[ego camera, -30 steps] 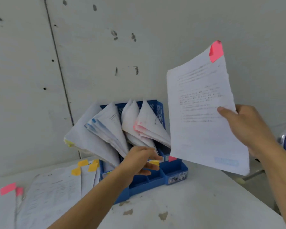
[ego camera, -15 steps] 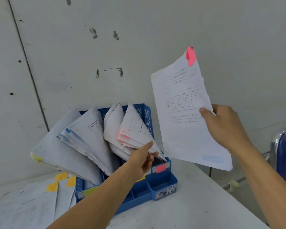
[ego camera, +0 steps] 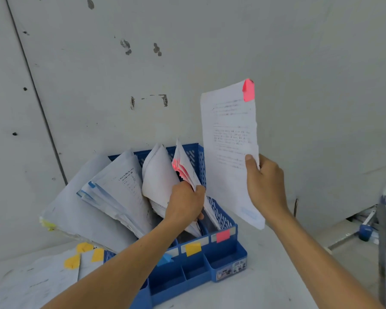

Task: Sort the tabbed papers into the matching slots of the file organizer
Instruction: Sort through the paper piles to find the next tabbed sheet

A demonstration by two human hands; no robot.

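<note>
Right hand (ego camera: 265,186) holds a pink-tabbed sheet (ego camera: 228,148) upright beside the blue organizer (ego camera: 201,270); left hand (ego camera: 185,202) grips the pink-tabbed papers (ego camera: 187,168) filed inside.

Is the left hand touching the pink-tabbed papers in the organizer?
Touching. In the head view the left hand grips the pink-tabbed papers by their edge.
</note>
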